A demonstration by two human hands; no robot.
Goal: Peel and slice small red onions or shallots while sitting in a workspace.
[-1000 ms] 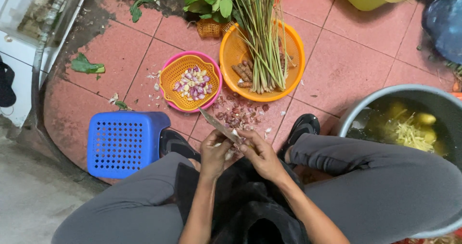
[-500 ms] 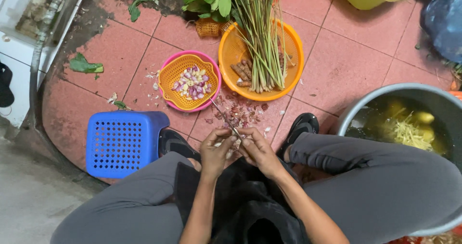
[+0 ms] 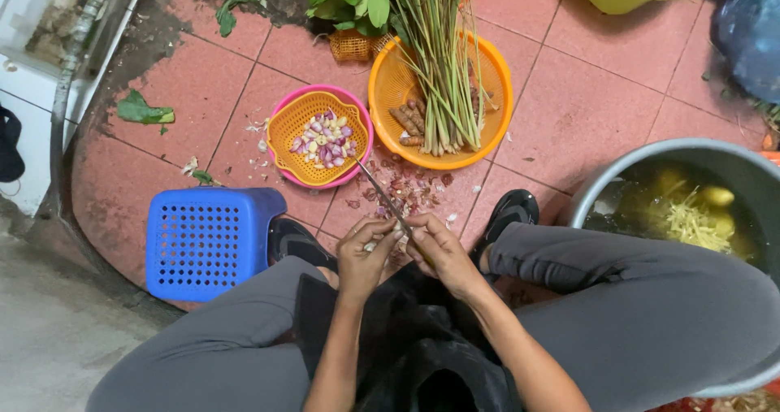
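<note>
- Fingers (image 3: 375, 235) of left hand (image 3: 363, 258): pinched on small shallot (image 3: 372, 247), above peel scraps (image 3: 404, 191).
- Right hand (image 3: 443, 253): closed round knife (image 3: 383, 197).
- Method, judged: shallow cuts, blade angled away from thumb.

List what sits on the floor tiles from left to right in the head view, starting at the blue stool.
Blue stool → small orange colander of peeled shallots → big orange basket of lemongrass → grey metal basin of water.

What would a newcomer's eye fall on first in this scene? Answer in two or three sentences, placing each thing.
The orange basket at top centre, heaped with long green stalks. Left of it sits a smaller orange basket of peeled shallots. Below, the left hand and right hand meet around a knife.
</note>
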